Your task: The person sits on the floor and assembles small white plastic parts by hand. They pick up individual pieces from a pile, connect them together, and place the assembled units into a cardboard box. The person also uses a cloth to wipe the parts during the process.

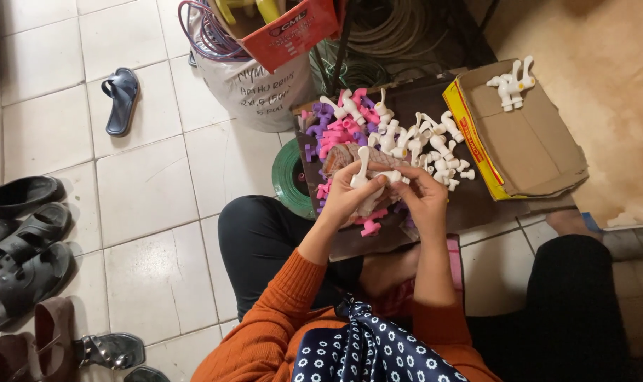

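The person is sitting low on the tiled floor (pixel 151 184), knees apart, and is working over a dark board (pixel 477 201) that is lying across the lap so the loose pieces are staying within easy reach. Both hands are meeting at the centre of the view. The left hand (pixel 346 198) is curling closed around a white plastic tap (pixel 364 170), whose stem is sticking up toward twelve o'clock between the fingers. The right hand (pixel 424 194) is also closing, its fingertips pinching the tap's white end piece (pixel 392 175) from the three o'clock side; how tightly it is gripping I cannot tell. The two hands are pressing toward each other, which looks like a way of steadying the part while it is being fitted.

Just past the hands, toward twelve o'clock, a heap of white taps (pixel 420 141) is lying on the board, and at eleven o'clock a pile of pink and purple pieces (pixel 339 127) is spilling beside it, the colours kept roughly apart. At two o'clock an open cardboard box (pixel 534 148) is holding a few white taps (pixel 511 83), set apart from the heap. A green roll (pixel 287 177) is peeking out at nine o'clock of the board. A white sack (pixel 254 88) is standing at eleven o'clock, and dark sandals (pixel 24 233) are lining the floor at nine o'clock.
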